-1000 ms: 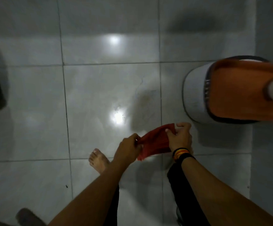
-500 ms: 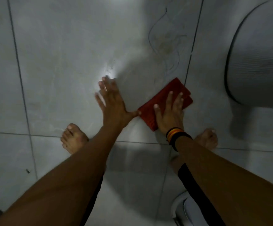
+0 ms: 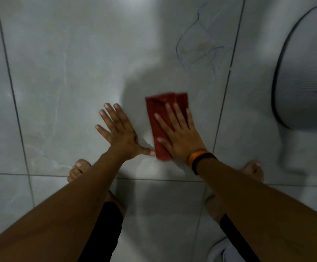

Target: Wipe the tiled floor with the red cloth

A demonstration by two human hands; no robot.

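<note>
A folded red cloth (image 3: 159, 108) lies flat on the grey tiled floor (image 3: 68, 72) near the middle of the view. My right hand (image 3: 178, 133) presses down on it with fingers spread, covering its lower half. My left hand (image 3: 119, 133) rests flat on the bare tile just left of the cloth, fingers apart, its thumb tip touching the cloth's lower corner. Thin dark scribble marks (image 3: 197, 46) and a faint stain sit on the tile beyond the cloth.
A large rounded white object with a dark rim (image 3: 305, 76) stands on the floor at the right. My bare feet (image 3: 78, 169) (image 3: 254, 169) flank my arms. A white rounded thing (image 3: 218, 252) shows at the bottom right edge.
The cloth has turned from slanting right to nearly upright under my right hand. One second ago both hands held the cloth in the air; now it is pressed on the floor.
</note>
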